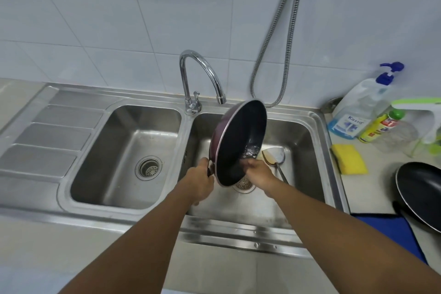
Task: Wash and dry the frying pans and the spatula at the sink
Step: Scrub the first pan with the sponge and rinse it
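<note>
Purple pan (241, 141) tilted over sink (306, 130): left hand (201, 180) grips handle (210, 171), right hand (259, 170) presses inside.

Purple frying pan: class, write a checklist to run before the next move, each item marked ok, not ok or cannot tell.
1. Grip of the left hand on the handle of the purple frying pan: ok, curled round it.
2. Pan over the right basin: ok.
3. The right hand touching the pan's inside: ok.
4. Water from the tap: cannot tell.
5. The sponge in use: not ok, lies on the counter.
6. The spatula clean: cannot tell.
</note>
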